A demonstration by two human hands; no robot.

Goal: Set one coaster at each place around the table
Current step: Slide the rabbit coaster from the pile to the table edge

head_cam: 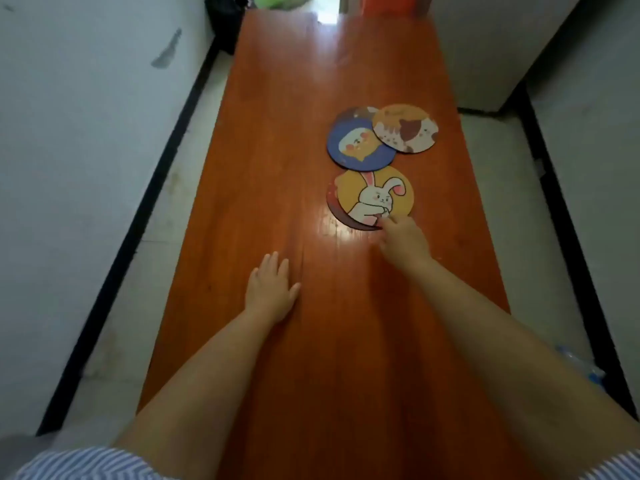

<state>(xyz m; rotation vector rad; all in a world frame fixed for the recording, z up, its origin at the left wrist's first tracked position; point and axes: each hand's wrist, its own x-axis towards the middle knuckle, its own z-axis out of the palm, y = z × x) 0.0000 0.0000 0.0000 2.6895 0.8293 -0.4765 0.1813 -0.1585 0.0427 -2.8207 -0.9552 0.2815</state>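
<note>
Round cartoon coasters lie on a long reddish wooden table (277, 133), right of its middle. Nearest is a yellow rabbit coaster (372, 195), lying over another coaster whose dark red edge shows at its lower left. Beyond it lies a blue coaster with a yellow animal (356, 147), overlapped by an orange cat coaster (407, 128); a further coaster peeks out behind them. My right hand (401, 237) pinches the near edge of the rabbit coaster. My left hand (272, 287) rests flat on the table, fingers apart, holding nothing.
The table runs away from me between a white wall on the left and white cabinets (485, 46) on the right. Pale floor strips with black skirting flank both sides. A black object (225, 19) and green and orange items sit past the far end.
</note>
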